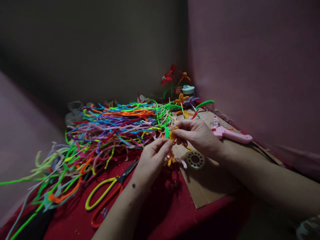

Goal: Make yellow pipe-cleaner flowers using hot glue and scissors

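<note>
Both hands meet over the front of the pile around an orange-yellow pipe cleaner piece (173, 134), which is bent into a small petal shape. My right hand (200, 136) pinches its upper part between thumb and fingers. Just below, my left hand (153, 158) is closed, thumb against forefinger, at the lower end of the same piece. More orange pipe cleaner ends (171, 160) hang beneath the fingertips; whether they join the held piece I cannot tell. A roll of tape (195, 160) lies under my right wrist. Scissors (120, 179) with yellow and red handles lie left of my left hand.
A large heap of coloured pipe cleaners (112, 126) spreads across the red cloth (162, 206). On the cardboard (207, 186) at right rests a pink glue gun (231, 133) with a cord. Finished pipe cleaner flowers (181, 100) and a light-blue-lidded jar (188, 89) stand behind.
</note>
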### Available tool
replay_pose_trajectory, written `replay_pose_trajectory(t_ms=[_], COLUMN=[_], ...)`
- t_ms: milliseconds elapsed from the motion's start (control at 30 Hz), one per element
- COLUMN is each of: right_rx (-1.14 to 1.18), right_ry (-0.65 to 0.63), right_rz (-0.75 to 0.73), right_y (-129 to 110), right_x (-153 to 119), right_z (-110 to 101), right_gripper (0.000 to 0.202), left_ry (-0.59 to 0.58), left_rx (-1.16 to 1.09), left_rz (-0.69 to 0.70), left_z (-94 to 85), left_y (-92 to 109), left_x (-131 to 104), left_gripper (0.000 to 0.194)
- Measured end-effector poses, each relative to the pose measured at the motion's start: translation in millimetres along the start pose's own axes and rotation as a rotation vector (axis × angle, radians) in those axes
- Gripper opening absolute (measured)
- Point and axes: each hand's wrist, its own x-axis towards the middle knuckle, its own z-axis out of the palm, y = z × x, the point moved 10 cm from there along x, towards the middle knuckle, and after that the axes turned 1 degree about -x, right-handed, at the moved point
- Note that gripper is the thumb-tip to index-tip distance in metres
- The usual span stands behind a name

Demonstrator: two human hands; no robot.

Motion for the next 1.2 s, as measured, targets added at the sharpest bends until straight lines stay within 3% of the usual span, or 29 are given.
replay_pose_trajectory(t_ms=[167,300,367,467,567,667,733,833,967,1100,1200], right_rx=[-0.110,-0.119,-0.125,-0.307,-0.888,-1.464,-1.636,-1.704,-1.650,-1.575,-1.483], right_ry=[-0.022,-0.127,-0.172,-0.079,0.091,0.144,0.056,0.053,0.173,0.279,0.377], right_rz=[-0.034,0.031,0.017,-0.113,-0.186,-0.066,0.019,0.065,0.030,-0.041,-0.189], right_y=[-3,4,-1,-22,-32,-9,18,40,37,27,12], right_x=[-2,2,5,1,-21,-45,-55,-58,-54,-61,-71], right_z=[6,14,10,-25,-74,-112,-123,-131,-133,-138,-142], right_gripper=[0.006,0.007,0.017,0.027,0.026,0.034,0.037,0.048,0.060,0.049,0.041], left_ry=[-0.054,-0.045,-0.031,-0.015,0.006,0.009,0.001,0.005,0.059,0.077,0.079], left_rx=[-0.215,-0.184,-0.178,-0.226,-0.285,-0.308,-0.296,-0.302,-0.366,-0.388,-0.394], left_rz=[-0.126,-0.138,-0.136,-0.135,-0.151,-0.148,-0.137,-0.117,-0.099,-0.088,-0.090], left_z=[2.7,2.9,1.8,-1.6,-6.3,-7.2,-5.9,-6.3,-16.7,-25.4,-26.4], left_y=[-22,-24,-24,-25,-29,-29,-28,-27,-31,-36,-37], left_x=[2,2,2,3,6,7,8,9,13,17,18], left_gripper=[0.027,0.025,0.025,0.023,0.020,0.018,0.018,0.020,0.022,0.024,0.025])
